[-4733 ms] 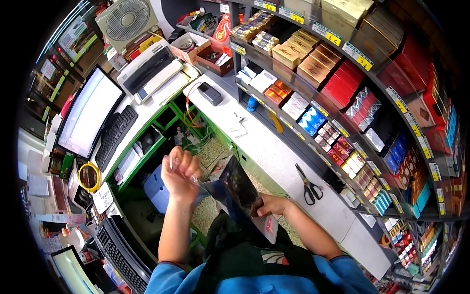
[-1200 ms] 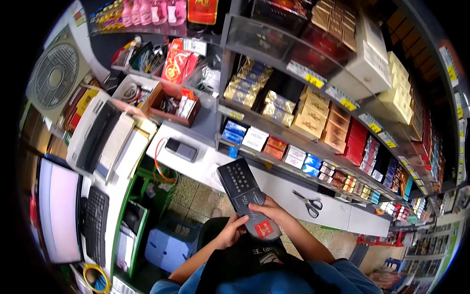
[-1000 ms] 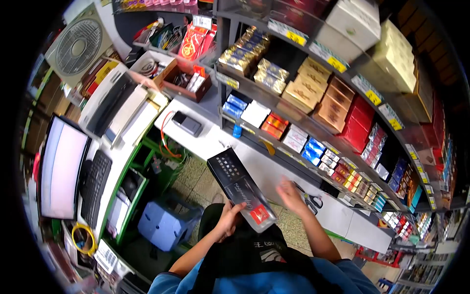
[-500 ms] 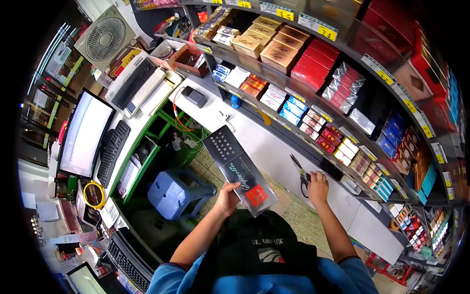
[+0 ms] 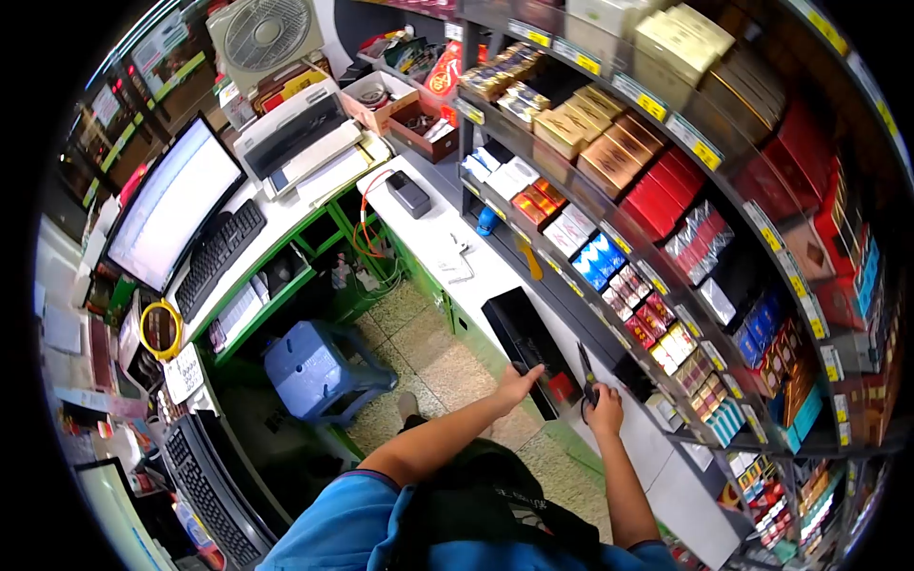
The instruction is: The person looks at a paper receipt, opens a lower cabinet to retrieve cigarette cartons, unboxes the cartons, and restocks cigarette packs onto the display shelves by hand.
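Note:
A long black box (image 5: 519,328) with a red patch near its closer end lies on, or just above, the white counter. My left hand (image 5: 517,387) grips the side edge of this box, its thumb on top and the other fingers hidden. To the right, my right hand (image 5: 604,413) is closed round the dark handles of a pair of scissors (image 5: 586,364). The scissor blades point away from me, alongside the box and a short way off it.
Beyond the counter (image 5: 443,252) rise shelves with packs and price tags (image 5: 651,107). A black device (image 5: 408,194) sits further along it. At left are a blue stool (image 5: 309,366), a monitor (image 5: 179,202), a keyboard (image 5: 221,259) and a printer (image 5: 297,133).
My left hand has brought the box right and down onto or near the counter, beside the scissors. My right hand has taken hold of the scissors. The whole view has shifted.

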